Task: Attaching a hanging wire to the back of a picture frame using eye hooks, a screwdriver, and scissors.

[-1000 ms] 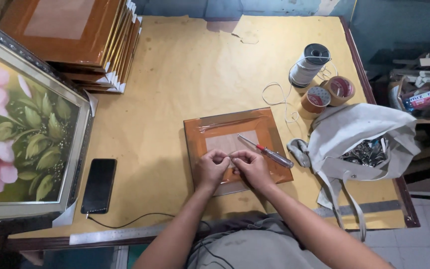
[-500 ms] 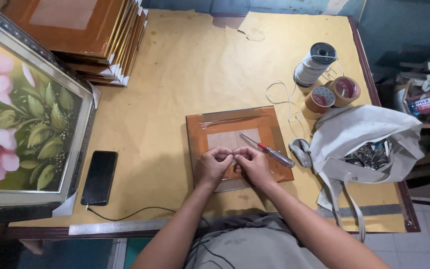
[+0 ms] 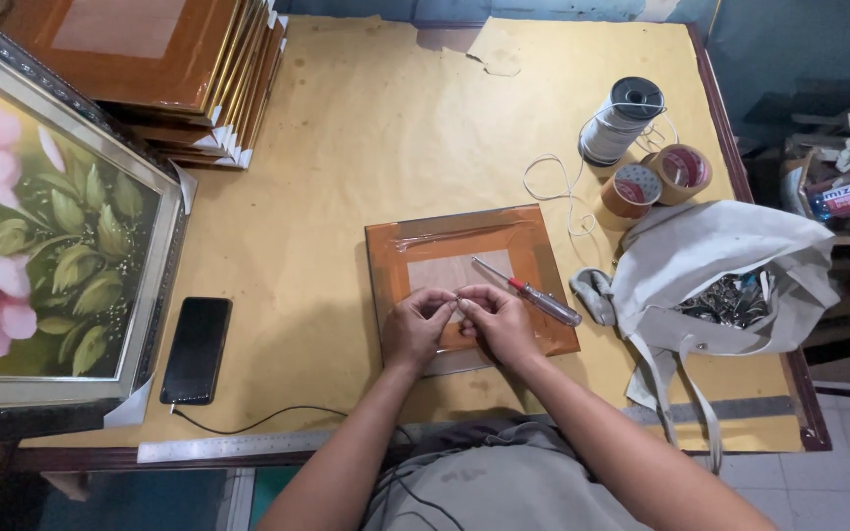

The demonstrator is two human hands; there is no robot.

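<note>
Head view, looking down on a tabletop covered in yellow-brown paper. At centre lies a small brown picture frame, face down and wrapped in clear film, with a paler square panel in its middle. A red-handled screwdriver rests diagonally across the frame's right side.

Packages and labels: two rolls of brown tape stand touching each other at upper right, each showing a round red-and-white label inside its core; the print is too small to read. Just beyond them stands a spool of white cord, a loose loop of cord trailing toward the frame. A pale cloth bag lies open at right with small metal hardware inside. At far left leans a large silver-framed flower painting; a stack of brown frames occupies the upper left. A black phone with a cable lies near the front edge, beside a steel ruler.

Grip: the left hand and right hand meet over the frame's lower half, fingertips pressed together and pinching a tiny item between them; what it is cannot be told. Both hands rest on the frame.
</note>
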